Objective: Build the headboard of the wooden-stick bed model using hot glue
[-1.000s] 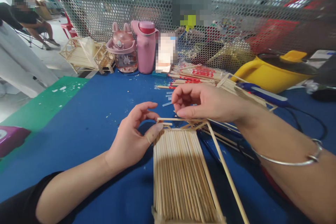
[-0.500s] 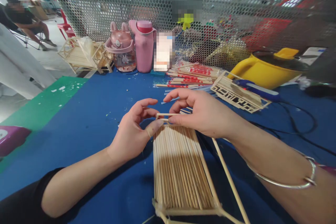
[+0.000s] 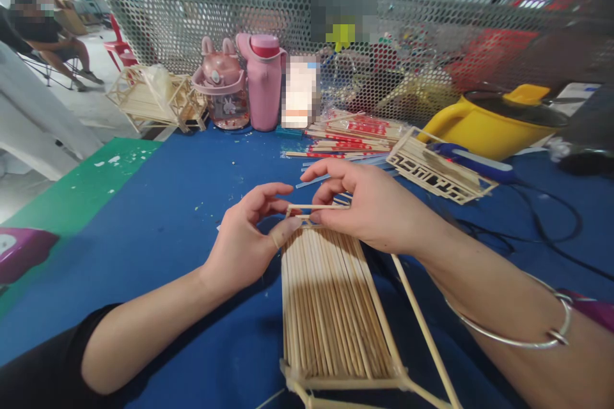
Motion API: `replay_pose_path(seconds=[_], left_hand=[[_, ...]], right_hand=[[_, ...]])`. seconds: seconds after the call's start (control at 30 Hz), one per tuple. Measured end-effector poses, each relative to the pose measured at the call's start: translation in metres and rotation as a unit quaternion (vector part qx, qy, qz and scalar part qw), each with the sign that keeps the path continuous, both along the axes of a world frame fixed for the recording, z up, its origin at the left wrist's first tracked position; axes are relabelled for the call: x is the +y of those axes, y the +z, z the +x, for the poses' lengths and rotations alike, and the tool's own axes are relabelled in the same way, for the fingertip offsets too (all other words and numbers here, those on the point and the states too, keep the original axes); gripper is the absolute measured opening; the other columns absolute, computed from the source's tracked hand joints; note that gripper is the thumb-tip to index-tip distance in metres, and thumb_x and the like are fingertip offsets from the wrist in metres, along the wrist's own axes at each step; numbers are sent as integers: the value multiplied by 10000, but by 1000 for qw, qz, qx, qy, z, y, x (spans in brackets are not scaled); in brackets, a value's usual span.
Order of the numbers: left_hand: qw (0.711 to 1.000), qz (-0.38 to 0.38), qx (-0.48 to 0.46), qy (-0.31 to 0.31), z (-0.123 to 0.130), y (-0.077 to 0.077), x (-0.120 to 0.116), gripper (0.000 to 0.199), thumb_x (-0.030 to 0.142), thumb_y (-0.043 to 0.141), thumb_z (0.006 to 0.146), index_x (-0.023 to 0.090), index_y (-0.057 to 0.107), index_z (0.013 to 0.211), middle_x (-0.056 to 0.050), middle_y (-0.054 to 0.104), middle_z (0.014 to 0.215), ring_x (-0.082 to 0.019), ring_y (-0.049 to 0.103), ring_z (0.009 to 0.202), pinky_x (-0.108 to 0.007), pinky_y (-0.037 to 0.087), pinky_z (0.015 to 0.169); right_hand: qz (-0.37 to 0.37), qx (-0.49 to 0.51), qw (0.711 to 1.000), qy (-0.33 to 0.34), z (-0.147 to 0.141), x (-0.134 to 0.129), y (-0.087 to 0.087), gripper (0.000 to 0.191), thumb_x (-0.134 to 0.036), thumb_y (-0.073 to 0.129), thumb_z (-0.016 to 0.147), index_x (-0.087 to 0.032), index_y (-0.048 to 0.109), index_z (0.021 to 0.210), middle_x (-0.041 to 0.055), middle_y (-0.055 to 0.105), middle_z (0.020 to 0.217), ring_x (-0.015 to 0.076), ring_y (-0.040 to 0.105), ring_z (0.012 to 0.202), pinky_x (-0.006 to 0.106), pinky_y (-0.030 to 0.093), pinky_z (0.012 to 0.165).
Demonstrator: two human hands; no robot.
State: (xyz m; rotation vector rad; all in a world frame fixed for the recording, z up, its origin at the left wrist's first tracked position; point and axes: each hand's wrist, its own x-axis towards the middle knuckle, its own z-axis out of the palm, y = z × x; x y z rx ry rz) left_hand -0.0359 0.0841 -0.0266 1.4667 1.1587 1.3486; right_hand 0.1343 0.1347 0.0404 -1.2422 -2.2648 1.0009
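Observation:
A flat panel of thin bamboo sticks (image 3: 333, 307), laid side by side and joined to a stick frame, lies on the table in front of me. At its far end a short crossbar stick (image 3: 319, 207) stands slightly above the panel. My left hand (image 3: 256, 230) closes on the far left corner, thumb on the near side and fingers curled behind. From the right, my right hand (image 3: 364, 208) pinches the same end, its thumb close to the left thumb. Small stick pieces between the thumbs are partly covered. A long stick (image 3: 425, 332) slants along the panel's right side.
Behind the hands are wrapped bamboo sticks (image 3: 355, 134) and a small stick model (image 3: 436, 169) with a blue glue gun (image 3: 474, 162) on it. Farther back stand a yellow pot (image 3: 499, 128), a pink bottle (image 3: 265, 86) and a rabbit-eared bottle (image 3: 225, 99). Cables run right.
My right hand has shifted slightly right, so more of the crossbar shows. Both hands stay at the panel's far end, and the view has moved a little.

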Motion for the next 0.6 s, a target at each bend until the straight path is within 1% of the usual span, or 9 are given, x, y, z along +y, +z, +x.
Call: replay_pose_path(seconds=[0.13, 0.23, 0.3, 0.43, 0.53, 0.6], left_hand=[[1000, 1, 10, 6, 0, -1, -1, 331, 239, 674, 769, 198, 552, 1074, -21, 681, 877, -167, 666, 857, -299, 519, 804], [1000, -3, 1, -1, 0, -1, -2, 344, 229, 669, 772, 197, 541, 1090, -26, 685, 891, -169, 664, 871, -304, 518, 815], [1000, -6, -20, -19, 0, 0, -3, 365, 207, 655, 783, 201, 520, 1122, -33, 685, 940, -164, 656, 906, -300, 510, 839], [996, -14, -73, -45, -2, 1, -4, 407, 146, 619, 794, 204, 477, 1171, -56, 650, 1085, -166, 616, 1017, -311, 477, 904], [993, -24, -104, -51, -1, 2, -3, 402, 125, 627, 779, 194, 483, 1148, -46, 647, 1051, -158, 614, 997, -304, 468, 907], [990, -30, -124, -62, 0, 2, -2, 393, 131, 635, 782, 199, 483, 1137, -31, 658, 1009, -143, 623, 959, -282, 476, 882]], right_hand=[[2, -8, 1000, 6, 0, 0, 1, 391, -162, 603, 677, -243, 529, 1053, -44, 644, 718, 126, 588, 634, 226, 412, 558], [4, -11, 1000, 7, -1, -1, 2, 385, -164, 600, 680, -242, 530, 1050, -48, 627, 698, 117, 572, 607, 225, 411, 553], [16, -10, 1000, 10, 0, -2, 3, 386, -165, 598, 677, -230, 534, 1052, -40, 625, 721, 117, 575, 627, 224, 422, 571], [46, 8, 999, 16, 1, -3, 4, 423, -146, 570, 666, -197, 519, 1083, -2, 635, 841, 135, 602, 731, 231, 442, 619], [35, -1, 999, 22, 1, -3, 4, 459, -110, 545, 660, -199, 498, 1108, -10, 640, 833, 126, 605, 702, 225, 440, 590], [34, -18, 999, 27, 0, -4, 4, 479, -98, 556, 653, -210, 498, 1115, -24, 642, 809, 125, 609, 694, 219, 439, 578]])
